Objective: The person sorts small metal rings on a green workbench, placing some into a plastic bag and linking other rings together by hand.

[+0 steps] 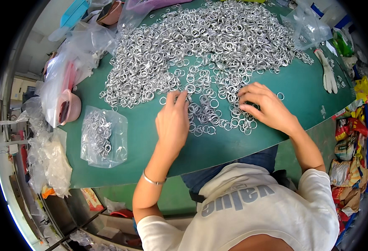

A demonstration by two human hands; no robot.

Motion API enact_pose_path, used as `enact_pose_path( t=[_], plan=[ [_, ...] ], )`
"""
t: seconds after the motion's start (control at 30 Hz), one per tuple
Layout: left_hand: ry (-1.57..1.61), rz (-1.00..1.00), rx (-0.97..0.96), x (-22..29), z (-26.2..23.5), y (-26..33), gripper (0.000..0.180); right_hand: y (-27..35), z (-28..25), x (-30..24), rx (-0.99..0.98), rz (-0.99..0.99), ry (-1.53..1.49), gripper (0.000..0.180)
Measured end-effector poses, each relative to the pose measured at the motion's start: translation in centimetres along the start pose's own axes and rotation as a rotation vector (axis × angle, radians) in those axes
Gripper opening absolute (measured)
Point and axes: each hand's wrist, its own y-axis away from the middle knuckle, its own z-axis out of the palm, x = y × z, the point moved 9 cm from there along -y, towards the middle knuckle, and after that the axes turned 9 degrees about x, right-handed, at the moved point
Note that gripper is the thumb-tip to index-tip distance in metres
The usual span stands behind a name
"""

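Observation:
A broad heap of silver metal rings covers the far half of the green table, with a looser patch of rings spread nearer to me. At the left side of this patch, my left hand rests its fingertips among the rings; its fingers are stretched forward and I see nothing gripped. On the patch's right side my right hand has bent, parted fingers and a thumb held away, touching or just over the rings. A clear plastic bag with several rings inside lies left of my left hand.
On the left edge stand a pink cup and crumpled clear plastic. Another clear bag lies at the back right, near a white glove. Colourful packages fill a blue rack beyond the table's right edge.

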Motion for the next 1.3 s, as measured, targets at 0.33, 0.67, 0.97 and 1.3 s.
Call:
enact_pose_path(
  t=[0.33,0.67,0.97,1.3],
  plan=[
    [-0.003,-0.002,-0.021,-1.4,4.2,-2.5,0.009,-6.2,5.2,-0.9,0.150,-0.299,0.228,0.041],
    [0.196,-0.077,0.021,-2.7,2.3,-1.0,0.012,-0.5,1.2,-0.4,0.078,-0.231,0.046,0.012],
    [1.313,-0.796,-0.131,-7.8,5.3,0.4,0.021,-5.1,1.9,-0.1,0.174,-0.098,0.010,0.020],
    [1.616,-1.111,-0.032,-6.8,4.5,0.7,0.021,-3.5,2.1,-0.3,-0.151,-0.096,0.078,0.019]
  ],
)
